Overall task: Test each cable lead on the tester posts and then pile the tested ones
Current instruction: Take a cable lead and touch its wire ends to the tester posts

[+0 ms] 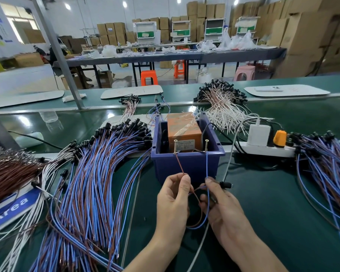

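Observation:
A blue plastic bin (186, 163) holds an orange tester box (183, 128), with two upright screw posts at its front rim, the left post (175, 146) and the right post (206, 145). My left hand (173, 201) pinches a brown lead (180, 162) whose tip touches the left post. My right hand (222, 205) pinches the blue lead (207, 165), its tip at the right post. Both leads loop down between my hands to a black connector (225, 184) beside my right thumb.
A big pile of blue-and-brown cables (98, 173) lies left of the bin, with brown wires (8, 171) further left. Another blue-and-brown pile (326, 163) lies right. A white power strip (263, 149) sits behind, white cables (222, 107) beyond.

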`<state>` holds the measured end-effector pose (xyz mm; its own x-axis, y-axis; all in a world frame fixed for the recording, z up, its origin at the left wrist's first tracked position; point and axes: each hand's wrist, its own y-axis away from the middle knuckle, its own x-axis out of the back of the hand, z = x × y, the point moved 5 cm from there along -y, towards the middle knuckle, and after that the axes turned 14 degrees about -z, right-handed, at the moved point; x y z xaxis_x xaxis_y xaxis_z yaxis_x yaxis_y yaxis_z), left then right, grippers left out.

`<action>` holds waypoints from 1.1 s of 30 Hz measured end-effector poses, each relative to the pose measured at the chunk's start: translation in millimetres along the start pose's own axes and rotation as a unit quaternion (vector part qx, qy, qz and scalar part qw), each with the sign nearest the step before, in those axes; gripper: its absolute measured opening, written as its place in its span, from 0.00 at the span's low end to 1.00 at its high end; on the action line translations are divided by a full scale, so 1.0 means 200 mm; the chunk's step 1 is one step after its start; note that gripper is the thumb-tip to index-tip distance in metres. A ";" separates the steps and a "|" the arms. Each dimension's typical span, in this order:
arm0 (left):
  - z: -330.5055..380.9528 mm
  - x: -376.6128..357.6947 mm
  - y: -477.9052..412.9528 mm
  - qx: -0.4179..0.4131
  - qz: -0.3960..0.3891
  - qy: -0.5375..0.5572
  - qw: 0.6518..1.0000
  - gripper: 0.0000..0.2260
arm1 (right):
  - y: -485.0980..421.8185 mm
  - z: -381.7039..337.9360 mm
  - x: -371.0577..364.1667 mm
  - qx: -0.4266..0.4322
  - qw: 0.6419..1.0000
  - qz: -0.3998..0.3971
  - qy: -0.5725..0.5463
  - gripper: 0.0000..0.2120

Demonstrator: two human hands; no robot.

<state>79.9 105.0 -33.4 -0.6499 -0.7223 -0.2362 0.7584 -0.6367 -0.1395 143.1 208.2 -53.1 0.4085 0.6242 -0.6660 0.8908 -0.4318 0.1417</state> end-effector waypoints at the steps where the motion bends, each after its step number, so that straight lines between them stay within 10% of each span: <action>1: 0.00 0.00 0.00 0.000 -0.001 -0.001 1.000 0.06 | 0.00 0.00 0.00 0.000 1.000 0.001 0.000 0.05; 33: 0.01 0.00 0.00 -0.009 -0.005 -0.009 1.000 0.06 | 0.01 -0.01 -0.01 -0.004 1.000 -0.001 0.022 0.10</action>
<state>80.0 104.4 -30.9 -0.6575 -0.7216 -0.2167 0.7531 -0.6386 -0.1585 145.2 207.9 -49.3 0.4154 0.6522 -0.6341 0.8926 -0.4264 0.1461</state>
